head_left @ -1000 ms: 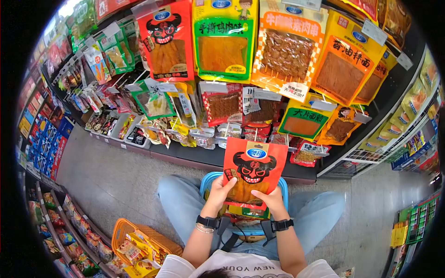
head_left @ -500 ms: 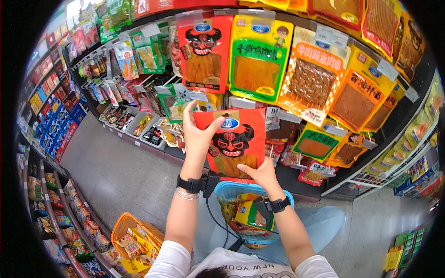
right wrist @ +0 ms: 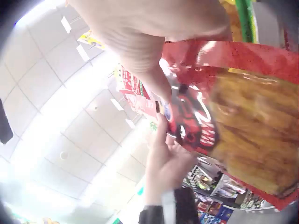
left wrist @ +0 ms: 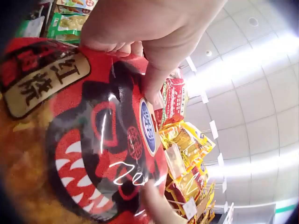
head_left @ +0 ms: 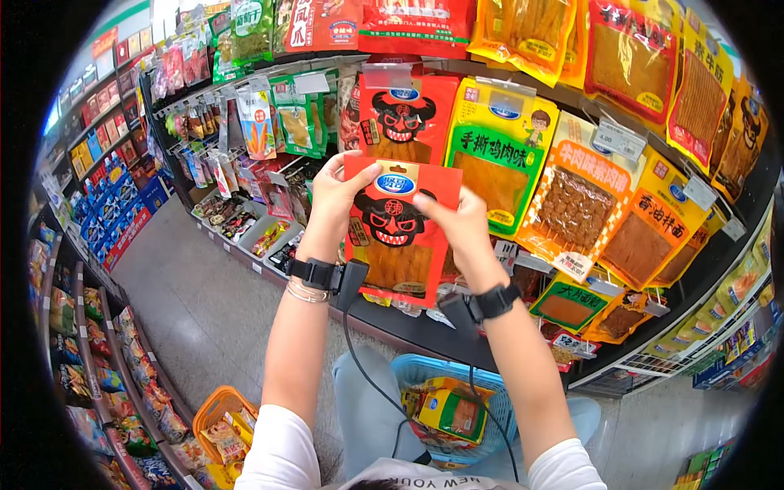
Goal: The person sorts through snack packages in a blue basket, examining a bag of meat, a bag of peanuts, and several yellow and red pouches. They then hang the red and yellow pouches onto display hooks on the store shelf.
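A red snack bag [head_left: 392, 261] with a black horned face is held upright in front of the shelf, just below a matching hanging bag [head_left: 400, 114]. The left hand [head_left: 335, 200] pinches its upper left corner, thumb on the front. On the upper right, the right hand [head_left: 461, 224] grips the edge with its thumb across the front. The left wrist view shows the bag [left wrist: 84, 140] close up under the left hand [left wrist: 159, 37]. In the right wrist view the right hand [right wrist: 154, 37] holds the bag [right wrist: 252, 126] along its edge. Fingers behind the bag are partly hidden.
Yellow, green and orange packs [head_left: 498, 163] hang to the right of the matching bag. Below, a blue basket [head_left: 498, 388] holds several packs between the person's legs. An orange basket [head_left: 208, 408] stands at lower left beside shelves of snacks [head_left: 122, 392].
Both hands have raised the red bag from above the blue basket to the hanging packs. The right hand has moved from the bag's lower edge to its upper right side.
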